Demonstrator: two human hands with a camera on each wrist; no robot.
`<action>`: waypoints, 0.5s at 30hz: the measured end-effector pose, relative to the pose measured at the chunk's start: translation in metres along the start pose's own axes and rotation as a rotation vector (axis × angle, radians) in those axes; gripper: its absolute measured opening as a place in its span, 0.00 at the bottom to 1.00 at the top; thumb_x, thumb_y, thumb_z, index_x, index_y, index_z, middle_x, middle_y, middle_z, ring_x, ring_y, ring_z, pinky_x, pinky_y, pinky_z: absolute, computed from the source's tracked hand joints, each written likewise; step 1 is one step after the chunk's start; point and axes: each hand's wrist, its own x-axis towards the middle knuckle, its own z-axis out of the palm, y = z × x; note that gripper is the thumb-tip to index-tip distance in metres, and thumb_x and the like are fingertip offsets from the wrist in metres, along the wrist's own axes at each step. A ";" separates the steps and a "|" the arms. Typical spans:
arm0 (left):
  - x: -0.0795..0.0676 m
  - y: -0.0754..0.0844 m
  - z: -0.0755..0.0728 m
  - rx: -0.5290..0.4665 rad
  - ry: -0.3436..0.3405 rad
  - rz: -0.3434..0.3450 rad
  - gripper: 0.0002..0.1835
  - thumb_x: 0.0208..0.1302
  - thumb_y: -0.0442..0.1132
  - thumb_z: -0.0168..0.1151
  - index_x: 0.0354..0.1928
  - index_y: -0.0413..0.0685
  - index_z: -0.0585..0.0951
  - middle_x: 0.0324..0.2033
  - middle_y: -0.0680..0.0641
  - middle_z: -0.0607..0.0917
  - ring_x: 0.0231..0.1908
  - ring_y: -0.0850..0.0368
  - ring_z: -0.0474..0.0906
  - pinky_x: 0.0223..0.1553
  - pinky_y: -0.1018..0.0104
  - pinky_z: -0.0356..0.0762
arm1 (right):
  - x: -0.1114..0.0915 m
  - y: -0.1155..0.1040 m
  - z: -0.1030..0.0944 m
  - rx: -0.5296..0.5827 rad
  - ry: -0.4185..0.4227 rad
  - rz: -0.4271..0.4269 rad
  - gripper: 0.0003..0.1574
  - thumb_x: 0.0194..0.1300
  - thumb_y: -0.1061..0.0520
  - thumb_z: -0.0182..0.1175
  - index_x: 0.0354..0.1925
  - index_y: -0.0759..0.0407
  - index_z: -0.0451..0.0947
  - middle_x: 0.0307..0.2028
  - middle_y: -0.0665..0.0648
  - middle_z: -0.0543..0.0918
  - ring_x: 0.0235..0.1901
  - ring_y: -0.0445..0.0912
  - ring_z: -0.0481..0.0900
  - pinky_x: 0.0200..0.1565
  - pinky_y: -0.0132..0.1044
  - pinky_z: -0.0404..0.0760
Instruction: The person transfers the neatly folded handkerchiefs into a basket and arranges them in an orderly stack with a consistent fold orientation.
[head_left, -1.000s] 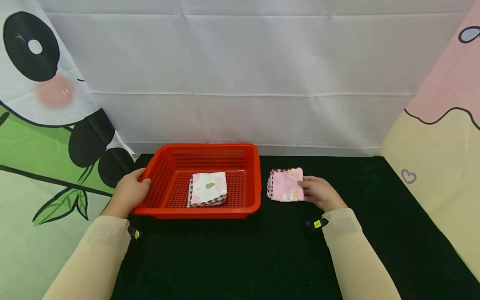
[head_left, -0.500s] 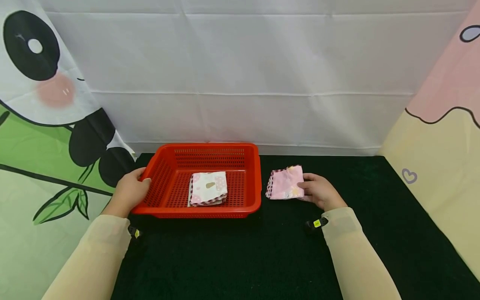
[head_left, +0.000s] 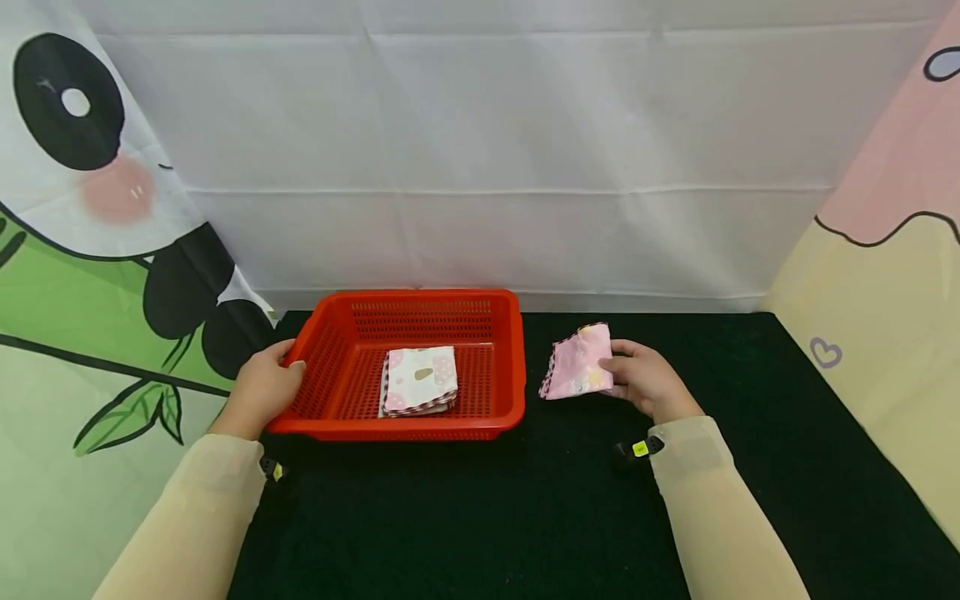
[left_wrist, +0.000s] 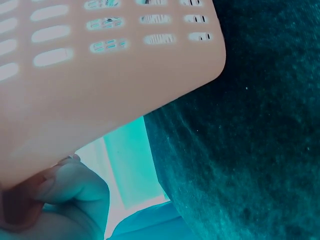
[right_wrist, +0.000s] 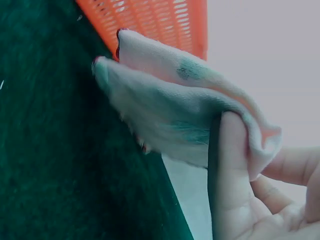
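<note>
A red plastic basket with slotted walls stands at the left back of the dark table. My left hand grips its left rim; the left wrist view shows that hand at the lower edge of the basket. Inside the basket lies a folded white handkerchief with pink spots and a checked edge. To the right of the basket, my right hand pinches a folded pink handkerchief by its right side. In the right wrist view the pink handkerchief is tilted, its layers parted, the thumb pressed on it.
Dark green cloth covers the table. A white curtain hangs behind it. Printed cartoon sheets stand on the left and on the right, close along the table's sides.
My right hand has raised and tilted the pink handkerchief, which lay flatter a second ago. The left hand keeps its grip on the basket; the head view has shifted slightly.
</note>
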 end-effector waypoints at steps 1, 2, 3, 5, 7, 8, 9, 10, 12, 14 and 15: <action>0.001 0.000 0.000 -0.002 -0.001 0.000 0.34 0.80 0.46 0.45 0.80 0.36 0.55 0.60 0.29 0.74 0.47 0.39 0.76 0.46 0.48 0.81 | -0.001 -0.001 0.000 0.010 -0.003 -0.009 0.36 0.76 0.59 0.60 0.76 0.60 0.61 0.56 0.64 0.77 0.42 0.49 0.84 0.46 0.40 0.86; 0.001 0.000 0.000 -0.004 -0.003 0.000 0.34 0.80 0.46 0.45 0.80 0.36 0.55 0.60 0.29 0.74 0.47 0.39 0.77 0.45 0.50 0.82 | -0.001 -0.002 0.000 0.017 -0.008 -0.018 0.36 0.76 0.59 0.60 0.76 0.61 0.61 0.55 0.64 0.77 0.41 0.49 0.84 0.46 0.40 0.86; 0.002 0.001 0.000 -0.005 -0.003 0.001 0.34 0.80 0.46 0.45 0.80 0.36 0.55 0.60 0.29 0.74 0.47 0.40 0.77 0.43 0.51 0.82 | -0.001 -0.003 0.000 0.025 -0.013 -0.027 0.36 0.76 0.59 0.60 0.76 0.61 0.60 0.55 0.63 0.77 0.41 0.48 0.84 0.46 0.40 0.86; 0.002 0.001 0.000 -0.010 -0.009 0.000 0.34 0.80 0.46 0.46 0.80 0.37 0.55 0.60 0.29 0.74 0.46 0.40 0.78 0.42 0.54 0.83 | -0.002 -0.005 0.001 0.040 -0.022 -0.029 0.36 0.76 0.60 0.60 0.76 0.61 0.60 0.55 0.62 0.78 0.42 0.48 0.85 0.46 0.40 0.86; 0.002 0.001 0.002 -0.012 -0.013 -0.002 0.34 0.80 0.46 0.46 0.80 0.37 0.55 0.60 0.30 0.74 0.47 0.40 0.78 0.42 0.54 0.83 | -0.002 -0.007 0.001 0.049 -0.032 -0.036 0.37 0.76 0.59 0.60 0.76 0.61 0.60 0.54 0.61 0.78 0.42 0.48 0.85 0.47 0.40 0.86; 0.002 0.001 0.002 -0.011 -0.012 0.000 0.34 0.80 0.46 0.45 0.80 0.37 0.55 0.60 0.30 0.74 0.47 0.40 0.78 0.43 0.53 0.83 | -0.002 -0.008 0.001 0.051 -0.035 -0.041 0.37 0.76 0.59 0.60 0.76 0.61 0.60 0.55 0.61 0.78 0.42 0.48 0.85 0.47 0.40 0.86; 0.002 0.001 0.002 -0.008 -0.010 0.001 0.34 0.80 0.46 0.45 0.80 0.37 0.55 0.60 0.30 0.74 0.47 0.40 0.77 0.44 0.52 0.82 | -0.002 -0.010 0.002 0.051 -0.038 -0.047 0.37 0.76 0.59 0.59 0.77 0.60 0.60 0.55 0.61 0.78 0.42 0.48 0.85 0.47 0.41 0.85; 0.002 0.001 0.002 -0.005 -0.007 0.004 0.34 0.80 0.46 0.45 0.80 0.36 0.55 0.60 0.29 0.74 0.47 0.39 0.77 0.45 0.50 0.82 | -0.003 -0.012 0.003 0.054 -0.041 -0.055 0.36 0.76 0.59 0.59 0.76 0.60 0.60 0.55 0.61 0.78 0.42 0.48 0.85 0.47 0.41 0.85; 0.002 0.000 0.002 -0.003 -0.003 0.003 0.34 0.80 0.46 0.45 0.80 0.36 0.55 0.60 0.29 0.74 0.48 0.39 0.76 0.46 0.48 0.81 | -0.005 -0.016 0.004 0.055 -0.047 -0.073 0.36 0.76 0.59 0.59 0.77 0.60 0.60 0.56 0.61 0.77 0.43 0.48 0.85 0.48 0.41 0.85; 0.003 -0.001 0.001 0.000 -0.002 0.005 0.34 0.80 0.46 0.45 0.80 0.36 0.55 0.60 0.29 0.74 0.47 0.39 0.77 0.46 0.49 0.81 | -0.006 -0.022 0.006 0.056 -0.051 -0.086 0.35 0.77 0.59 0.58 0.76 0.60 0.60 0.56 0.62 0.77 0.43 0.48 0.85 0.48 0.41 0.85; 0.003 -0.002 0.001 0.001 -0.002 0.005 0.34 0.80 0.46 0.45 0.80 0.37 0.55 0.60 0.30 0.74 0.47 0.40 0.77 0.45 0.50 0.82 | -0.008 -0.024 0.006 0.056 -0.054 -0.091 0.36 0.77 0.59 0.58 0.77 0.60 0.59 0.57 0.62 0.76 0.43 0.48 0.84 0.48 0.40 0.85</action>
